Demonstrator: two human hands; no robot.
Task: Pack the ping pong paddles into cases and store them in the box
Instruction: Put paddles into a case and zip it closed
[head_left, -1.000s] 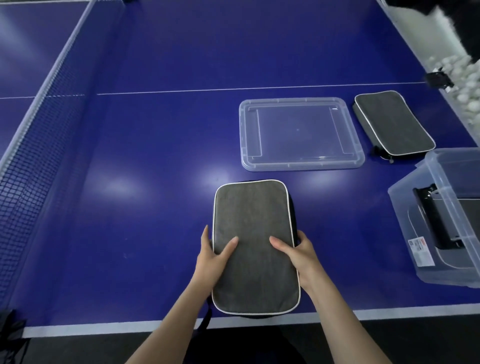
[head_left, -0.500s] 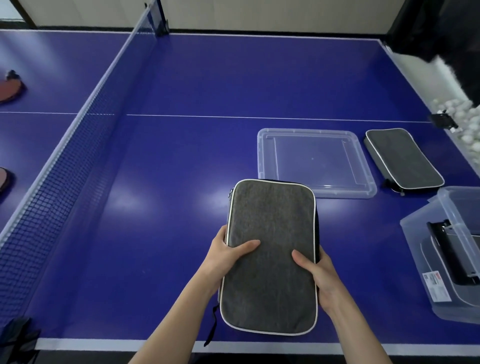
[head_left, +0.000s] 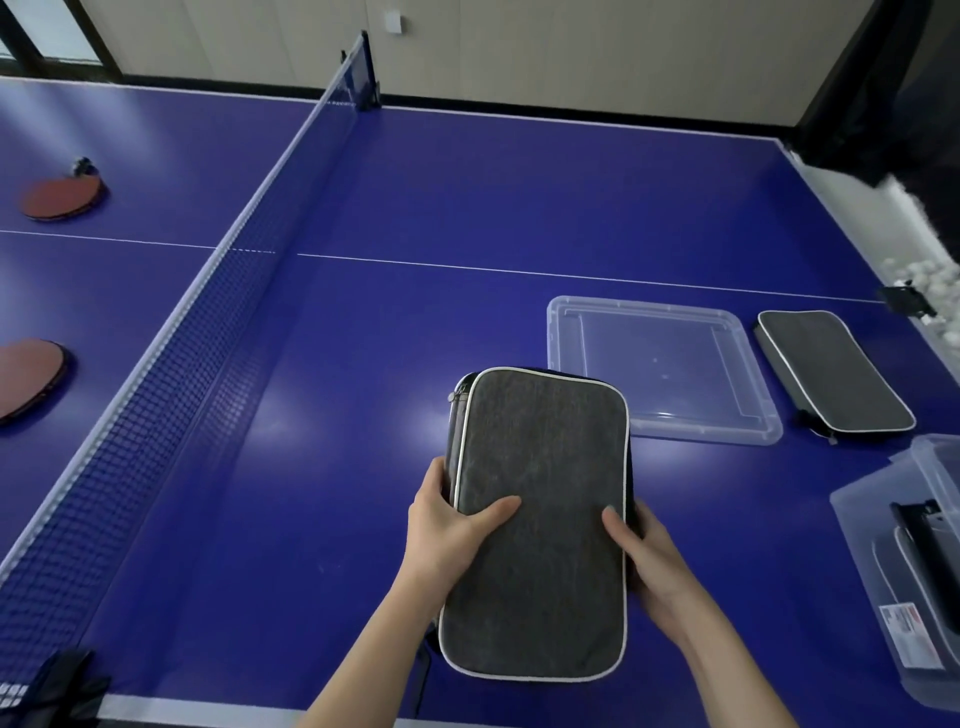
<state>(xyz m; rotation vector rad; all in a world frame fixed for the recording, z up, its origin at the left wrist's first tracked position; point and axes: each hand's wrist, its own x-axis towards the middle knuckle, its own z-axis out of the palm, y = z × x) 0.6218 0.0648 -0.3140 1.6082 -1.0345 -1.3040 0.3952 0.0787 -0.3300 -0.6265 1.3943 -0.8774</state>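
Observation:
A grey paddle case (head_left: 540, 499) with white piping is held above the near part of the blue table. My left hand (head_left: 447, 525) grips its left edge, thumb on top. My right hand (head_left: 644, 545) grips its right edge the same way. A second grey case (head_left: 831, 374) lies flat at the right. The clear plastic box (head_left: 883, 525) stands at the right edge with a dark case inside it. Two red paddles lie beyond the net on the left, one far (head_left: 62, 197) and one nearer (head_left: 28, 374).
The box's clear lid (head_left: 660, 364) lies flat just beyond the held case. The net (head_left: 171, 384) runs diagonally across the table on the left. White balls (head_left: 940, 280) sit in a tray past the table's right edge.
The view has tilted up, bringing the net post, far wall and two red paddles into sight. Both hands keep the same grip, and the case has lifted slightly and shifted right.

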